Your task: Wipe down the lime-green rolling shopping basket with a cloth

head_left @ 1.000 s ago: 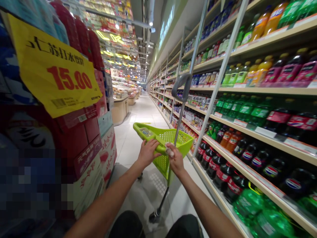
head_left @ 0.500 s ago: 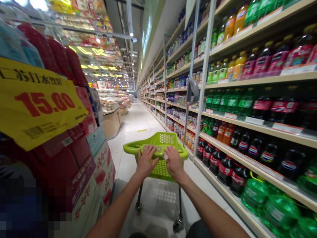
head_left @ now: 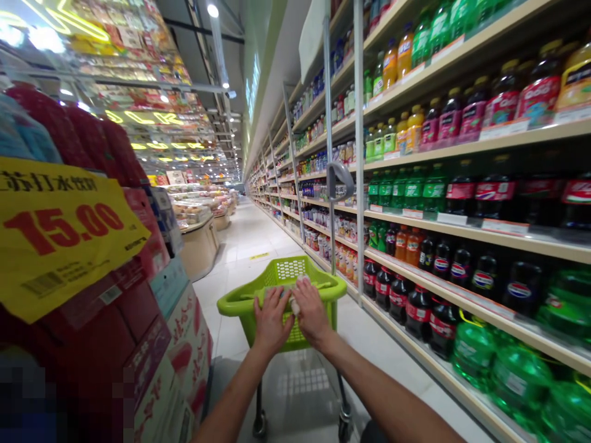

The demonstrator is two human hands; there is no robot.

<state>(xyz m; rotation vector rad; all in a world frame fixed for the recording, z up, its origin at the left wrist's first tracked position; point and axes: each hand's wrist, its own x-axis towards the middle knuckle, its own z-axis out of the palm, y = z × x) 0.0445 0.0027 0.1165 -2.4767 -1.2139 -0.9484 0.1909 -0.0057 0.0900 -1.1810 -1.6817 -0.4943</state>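
A lime-green basket cart stands on its wheels in a supermarket aisle, straight ahead of me. My left hand lies on its near rim with the fingers stretched out and apart. Just to its right, my right hand rests on the same rim, its fingers closed round a small white object that I cannot make out. The cart's metal pole with a grey handle rises from its far right corner. What lies inside the basket is mostly hidden behind my hands.
Long shelves of soft-drink bottles run along the right, close to the cart. On the left stands a stack of red cartons with a yellow 15.00 price sign. The tiled aisle floor runs ahead past low display counters.
The cart has swung from tilted and angled right to upright and pointing down the aisle. Both hands stayed on its near rim, and my view turned a little right.
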